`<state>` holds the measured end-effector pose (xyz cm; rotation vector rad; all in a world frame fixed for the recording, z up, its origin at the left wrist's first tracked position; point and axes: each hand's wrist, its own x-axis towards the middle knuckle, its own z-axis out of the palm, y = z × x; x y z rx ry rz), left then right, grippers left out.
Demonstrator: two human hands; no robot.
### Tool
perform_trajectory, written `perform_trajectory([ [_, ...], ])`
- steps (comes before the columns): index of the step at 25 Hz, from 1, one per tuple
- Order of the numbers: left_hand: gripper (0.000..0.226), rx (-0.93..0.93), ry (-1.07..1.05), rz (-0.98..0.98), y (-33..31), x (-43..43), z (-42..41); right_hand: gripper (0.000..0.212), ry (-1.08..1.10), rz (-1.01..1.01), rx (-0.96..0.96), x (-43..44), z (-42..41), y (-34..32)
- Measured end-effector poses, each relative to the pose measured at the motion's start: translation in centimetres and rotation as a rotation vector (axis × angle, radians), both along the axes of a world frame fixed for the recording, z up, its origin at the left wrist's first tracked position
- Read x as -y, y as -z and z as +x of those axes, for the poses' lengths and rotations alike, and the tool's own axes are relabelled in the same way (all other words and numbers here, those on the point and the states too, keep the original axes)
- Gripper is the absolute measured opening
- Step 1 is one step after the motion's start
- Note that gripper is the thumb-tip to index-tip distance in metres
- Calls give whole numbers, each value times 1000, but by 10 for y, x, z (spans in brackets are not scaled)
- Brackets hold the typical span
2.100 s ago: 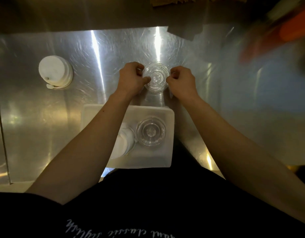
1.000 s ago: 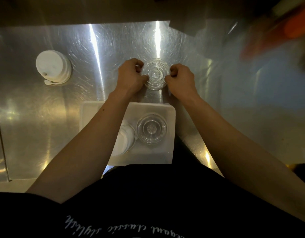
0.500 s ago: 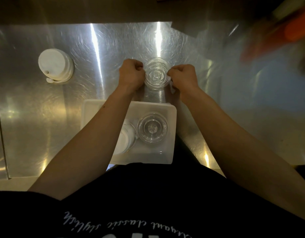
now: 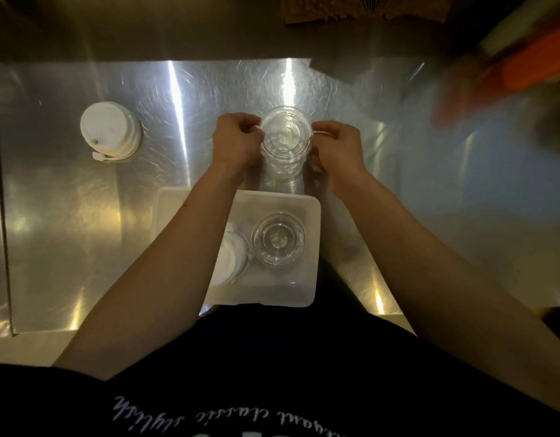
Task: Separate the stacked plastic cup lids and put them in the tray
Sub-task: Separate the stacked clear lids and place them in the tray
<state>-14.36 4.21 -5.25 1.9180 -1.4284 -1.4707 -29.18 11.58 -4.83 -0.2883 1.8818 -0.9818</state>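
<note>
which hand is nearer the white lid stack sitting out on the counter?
Left. The left hand is at the clear lid stack, on the side facing the white lid stack but well clear of it. The right hand grips the clear stack's far side.

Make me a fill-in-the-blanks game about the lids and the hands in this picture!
1. Both hands, the left hand and the right hand, pinch a stack of ____ lids.
2. The clear lid inside the tray lies ____ the white lids.
3. The stack of white lids stands on the metal counter, outside the ____.

Missing words: clear; beside; tray
</note>
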Motion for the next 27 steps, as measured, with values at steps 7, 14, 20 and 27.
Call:
perform_trajectory([
  [7, 29, -135, -36, -36, -32, -19, 11, 21, -20, -140, -59, -15, -1, -23],
  [14, 29, -239, -25, -126, -75, -52, 23, 24, 18, -265, -78, -47, 10, -45],
  [20, 28, -275, -48, -144, -92, -90, 35, 27, 16, -296, -81, -77, 20, -59],
  [27, 29, -277, -70, -160, -86, -122, 57, 23, -10, -287, -100, -109, 41, -65],
])
